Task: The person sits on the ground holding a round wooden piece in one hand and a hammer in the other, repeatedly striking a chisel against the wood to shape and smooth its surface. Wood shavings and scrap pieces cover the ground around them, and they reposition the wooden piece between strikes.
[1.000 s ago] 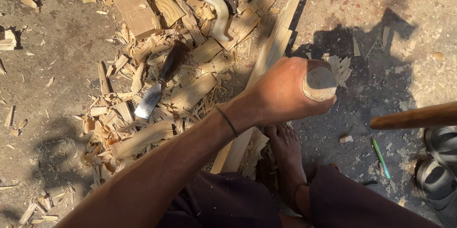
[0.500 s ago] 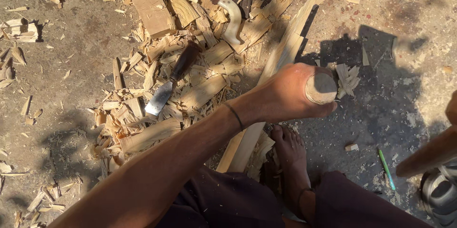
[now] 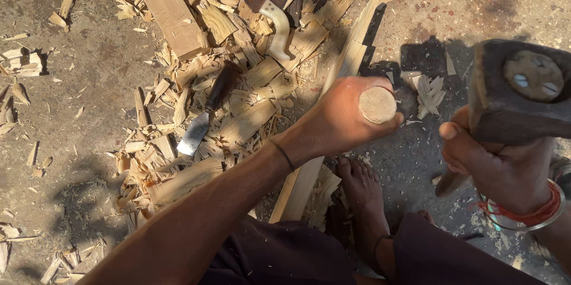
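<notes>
My left hand [image 3: 336,121] is closed around an upright round wooden handle [image 3: 377,105], whose flat top end faces the camera. It stands over a long wooden plank [image 3: 348,62] that lies on the ground. My right hand [image 3: 496,166] grips the wooden handle of a heavy dark hammer [image 3: 517,91], raised close to the camera at the right. The hammer's head shows a round wood end with metal wedges. My bare foot [image 3: 363,193] rests on the near end of the plank.
A heap of wood shavings and chips [image 3: 238,88] covers the ground left of the plank. A chisel with a dark handle [image 3: 205,115] lies in it, beside a wooden block [image 3: 175,20] and a saw with a pale handle [image 3: 270,5].
My right hand has swung the hammer up into view at the right, close to the camera. My left hand keeps its grip on the upright handle over the plank.
</notes>
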